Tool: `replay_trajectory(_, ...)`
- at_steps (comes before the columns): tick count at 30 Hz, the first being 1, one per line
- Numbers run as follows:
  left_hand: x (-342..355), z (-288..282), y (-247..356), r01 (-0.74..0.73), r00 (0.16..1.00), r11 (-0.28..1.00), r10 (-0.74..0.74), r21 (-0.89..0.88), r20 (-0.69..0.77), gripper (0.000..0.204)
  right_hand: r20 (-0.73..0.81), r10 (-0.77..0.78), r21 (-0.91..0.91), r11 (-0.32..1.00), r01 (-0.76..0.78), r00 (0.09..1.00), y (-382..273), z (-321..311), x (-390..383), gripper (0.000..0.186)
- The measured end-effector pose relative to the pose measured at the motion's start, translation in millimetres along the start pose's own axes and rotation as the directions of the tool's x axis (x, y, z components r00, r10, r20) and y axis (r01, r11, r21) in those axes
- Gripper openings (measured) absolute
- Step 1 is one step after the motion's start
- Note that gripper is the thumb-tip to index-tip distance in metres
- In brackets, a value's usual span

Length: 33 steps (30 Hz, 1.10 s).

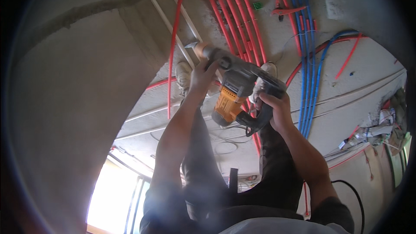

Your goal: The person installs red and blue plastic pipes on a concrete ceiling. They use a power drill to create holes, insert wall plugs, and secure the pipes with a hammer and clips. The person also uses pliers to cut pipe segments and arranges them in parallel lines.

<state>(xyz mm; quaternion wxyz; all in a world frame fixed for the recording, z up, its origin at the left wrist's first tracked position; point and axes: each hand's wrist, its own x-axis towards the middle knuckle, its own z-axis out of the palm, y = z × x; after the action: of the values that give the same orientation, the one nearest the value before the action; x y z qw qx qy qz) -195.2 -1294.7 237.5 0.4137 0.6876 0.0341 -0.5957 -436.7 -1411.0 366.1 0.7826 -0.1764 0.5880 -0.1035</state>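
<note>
Drill (230,99) is up off the floor (281,145), slung slantwise in front of the person's legs, above the shoes. From where I stand, the left hand (203,77) is closed round its front end, near the collar, while the right hand (279,107) is wrapped about the rear handle; whether a finger presses the trigger, I can't tell. Its bit (191,44) points toward the grey wall (82,91), though I can't make out whether it touches anything.

As for progress, red pipes (237,19) and blue pipes (307,78) already lie in rows, with white pipes (162,11) beside them. A dark, rough band (93,8) crosses the wall; cut or patched, I can't say. No fresh hole shows at the bit, so I'd judge this spot unfinished; how much drilling remains is unclear.
</note>
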Motion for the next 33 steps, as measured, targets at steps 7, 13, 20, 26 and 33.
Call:
replay_trajectory(7, -90.6, -80.9, -83.6, 0.189, 0.957, 0.976, -0.159, 0.109, -0.242, 0.043, 0.105, 0.096, -0.289, 0.955, -0.062, 0.99, 45.2, 22.8, 64.0, 0.037)
replay_trajectory(13, -104.9, -215.4, -196.8, 0.337, 0.854, 0.924, -0.38, -0.178, -0.354, 0.033, 0.368, 0.235, -0.688, 0.719, 0.094, 0.899, 139.2, 48.6, 119.2, 0.045)
replay_trajectory(20, -123.1, -414.9, -388.8, 0.144, 0.799, 0.83, -0.418, -0.538, -0.431, 0.005, 0.515, 0.131, -0.857, 0.079, 0.509, 0.847, 124.5, 28.1, 220.4, 0.042)
replay_trajectory(26, -35.2, -441.3, -480.4, -0.231, 0.57, 0.752, -0.41, -0.618, -0.712, 0.014, 0.523, -0.195, -0.837, 0.064, 0.543, 0.829, 105.9, -28.5, 330.3, 0.033)
replay_trajectory(33, 0.8, -410.9, -432.5, 0.327, 0.763, 0.847, -0.498, -0.418, -0.412, 0.022, 0.669, -0.429, -0.709, -0.124, 0.694, 0.606, 59.4, -7.9, 413.1, 0.013)
